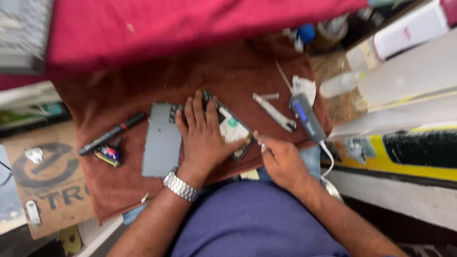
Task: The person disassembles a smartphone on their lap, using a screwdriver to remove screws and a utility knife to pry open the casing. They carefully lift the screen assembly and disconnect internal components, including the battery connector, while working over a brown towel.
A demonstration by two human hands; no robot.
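The left hand (202, 135) is laid flat, palm down, with its fingers spread and pointing away from the body, on an opened dark slab-shaped phone body (232, 127) whose inner parts, a pale plate and a small green spot, are seen just to the right of the fingers. A silver metal link watch (180, 186) is worn on the left wrist, and the forearm is angled up from the lower left. The phone body lies on a brown cloth mat (143, 85) spread over the desk, and it is pressed down there by the palm. Just beside the hand, on its left, a flat grey rectangular back panel (162, 140) is lying on the same mat, touching or nearly touching the hand's edge.

The right hand (281, 159) is curled, its fingertips drawn together at the lower right corner of the phone body; something small and pale is seen at the tips, but what is pinched cannot be told through the blur. The right forearm comes in from the lower right.

Further left on the mat a black marker pen with a red band (112, 133) is lying at a slant. To the right, a slim silver-handled tool (275, 113) and a dark grey handheld device with a blue panel (307, 116) are resting near the mat's edge.
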